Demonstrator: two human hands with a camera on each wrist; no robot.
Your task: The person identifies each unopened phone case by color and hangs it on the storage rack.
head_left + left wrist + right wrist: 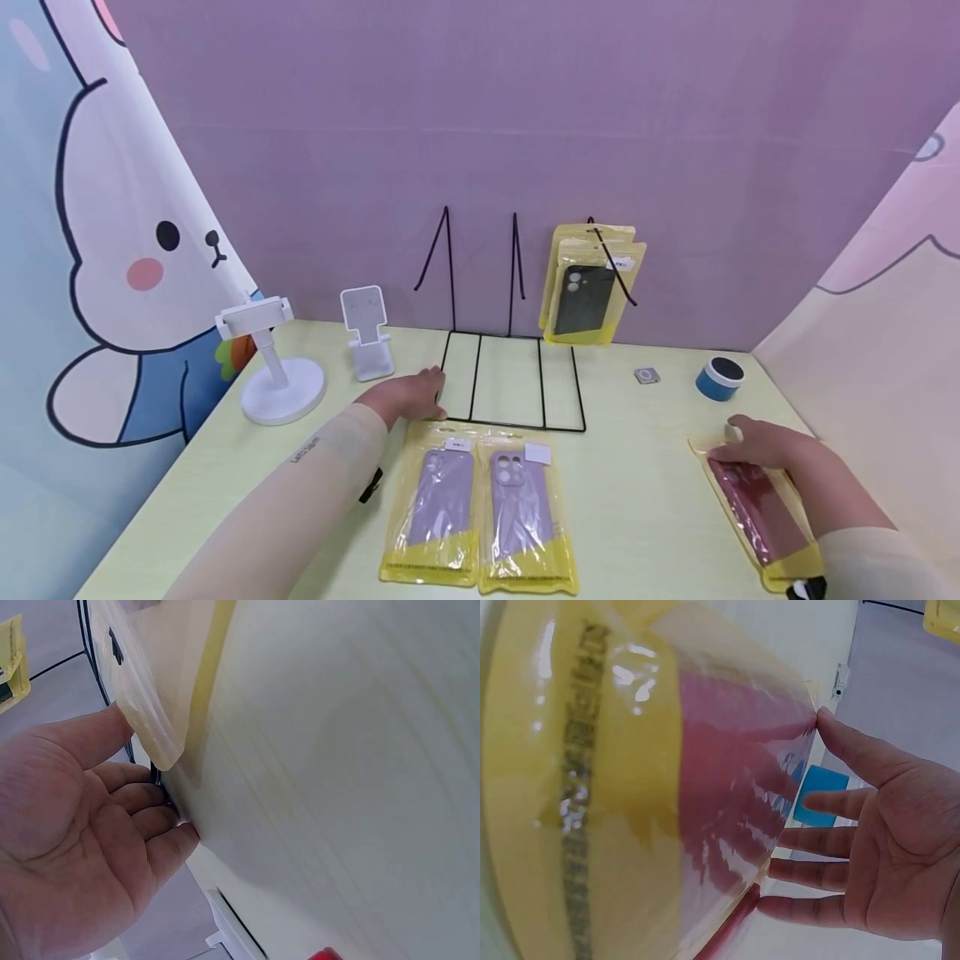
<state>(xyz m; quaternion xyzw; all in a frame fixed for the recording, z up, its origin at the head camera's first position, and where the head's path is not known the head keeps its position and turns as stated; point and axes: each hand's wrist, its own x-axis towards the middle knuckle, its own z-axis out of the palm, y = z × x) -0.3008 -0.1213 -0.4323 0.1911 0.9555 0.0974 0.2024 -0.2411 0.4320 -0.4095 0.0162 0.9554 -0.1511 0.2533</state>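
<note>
Red case pack [757, 508] lies at the table's [637, 492] right edge, the right hand [757, 446] resting on its top end, fingers nearly straight, not closed round it. Left hand [408, 396] touches the wire rack's [510, 383] base, fingers relaxed. One hook holds black packs [588, 287]; two purple packs [480, 508] remain unhung, apparently.

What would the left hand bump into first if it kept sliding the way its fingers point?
Probably the black wire rack. The left hand lies flat on the table, fingertips at the rack's near left corner, seemingly touching it already. Depth is hard to judge.
</note>
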